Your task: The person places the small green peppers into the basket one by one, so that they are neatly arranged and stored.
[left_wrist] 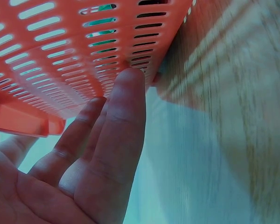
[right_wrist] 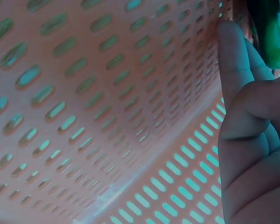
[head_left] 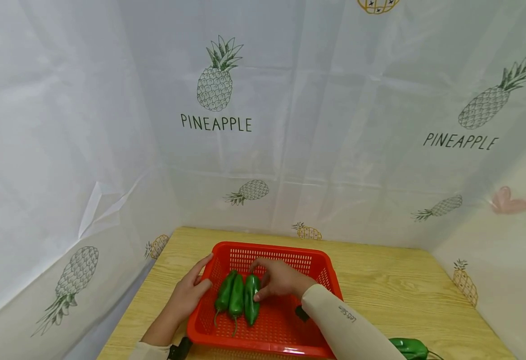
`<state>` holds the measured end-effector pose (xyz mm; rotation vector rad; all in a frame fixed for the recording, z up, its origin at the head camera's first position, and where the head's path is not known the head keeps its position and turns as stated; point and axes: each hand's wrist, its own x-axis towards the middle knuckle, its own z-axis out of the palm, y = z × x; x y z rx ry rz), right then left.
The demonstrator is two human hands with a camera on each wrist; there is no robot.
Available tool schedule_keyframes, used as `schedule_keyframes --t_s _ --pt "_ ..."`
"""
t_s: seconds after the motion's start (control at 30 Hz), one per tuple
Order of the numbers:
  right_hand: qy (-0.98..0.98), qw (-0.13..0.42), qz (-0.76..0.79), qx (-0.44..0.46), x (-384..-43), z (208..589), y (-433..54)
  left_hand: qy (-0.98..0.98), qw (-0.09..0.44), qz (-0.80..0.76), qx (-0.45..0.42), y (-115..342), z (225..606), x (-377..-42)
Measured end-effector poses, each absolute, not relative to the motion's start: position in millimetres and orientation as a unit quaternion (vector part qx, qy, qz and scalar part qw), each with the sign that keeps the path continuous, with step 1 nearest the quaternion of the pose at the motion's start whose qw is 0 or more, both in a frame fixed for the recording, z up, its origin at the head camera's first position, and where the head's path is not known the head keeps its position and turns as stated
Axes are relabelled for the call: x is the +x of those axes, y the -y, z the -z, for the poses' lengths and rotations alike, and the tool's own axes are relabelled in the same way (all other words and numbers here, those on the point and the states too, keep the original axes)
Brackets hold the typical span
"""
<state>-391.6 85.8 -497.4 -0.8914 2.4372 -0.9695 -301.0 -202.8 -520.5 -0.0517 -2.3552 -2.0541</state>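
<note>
In the head view a red plastic basket (head_left: 269, 347) with slotted walls stands on the table. Two long green peppers (head_left: 236, 297) lie side by side in its left part, their stems toward me. Just right of them, my right hand (head_left: 281, 277) pinches a third green pepper (head_left: 251, 300) between thumb and fingers. A bit of green also shows past those fingers in the right wrist view. At the basket's left side is my left hand (head_left: 188, 295); in the left wrist view its fairly straight fingers (left_wrist: 123, 116) touch the slotted outer wall.
Outside the basket, at the lower right, another green pepper (head_left: 409, 347) lies partly behind the right sleeve (head_left: 350, 325). The wood-grain table (head_left: 380, 280) is bordered by white sheeting (head_left: 335, 150) printed with pineapples.
</note>
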Motion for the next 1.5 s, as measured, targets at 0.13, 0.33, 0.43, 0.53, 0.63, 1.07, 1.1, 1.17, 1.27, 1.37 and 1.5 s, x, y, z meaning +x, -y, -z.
schedule_keyframes --t_s 0.13,0.33,0.43,0.53,0.63,1.07,1.1,1.17,1.27,1.37,1.5 --pt "-0.871 0.174 0.336 -0.313 -390.3 494.7 -86.2 0.754 0.007 0.657 -0.016 202.3 520.6 -301.1" --pt "-0.881 0.156 0.328 -0.302 -389.2 491.8 -86.8 0.755 0.008 0.655 -0.015 201.0 518.5 -299.7" --pt "-0.885 0.153 0.332 -0.288 -389.4 489.6 -87.3 0.757 0.009 0.654 -0.014 200.6 517.9 -298.9" --pt "-0.888 0.153 0.332 -0.278 -389.4 485.4 -88.5 0.759 0.009 0.651 -0.013 200.1 517.6 -298.3" --pt "-0.892 0.142 0.326 -0.279 -388.4 476.9 -90.4 0.763 0.011 0.647 -0.011 200.1 519.2 -298.7" --pt "-0.883 0.108 0.337 -0.308 -367.1 438.4 -114.5 0.767 0.009 0.641 -0.001 202.9 521.6 -300.4" --pt "-0.881 0.105 0.340 -0.312 -363.6 432.8 -117.3 0.767 0.009 0.641 0.000 203.2 521.9 -300.5" --pt "-0.878 0.092 0.340 -0.325 -356.9 422.7 -124.0 0.765 0.009 0.644 -0.003 203.4 521.6 -299.9" --pt "-0.874 0.067 0.343 -0.337 -347.0 411.4 -137.9 0.762 0.009 0.648 -0.005 202.5 520.4 -299.4" --pt "-0.869 0.038 0.356 -0.342 -337.7 407.7 -155.8 0.761 0.010 0.648 -0.005 200.7 519.0 -300.1" --pt "-0.863 -0.020 0.374 -0.338 -323.8 409.4 -181.2 0.767 0.012 0.642 0.002 199.7 519.4 -300.6"
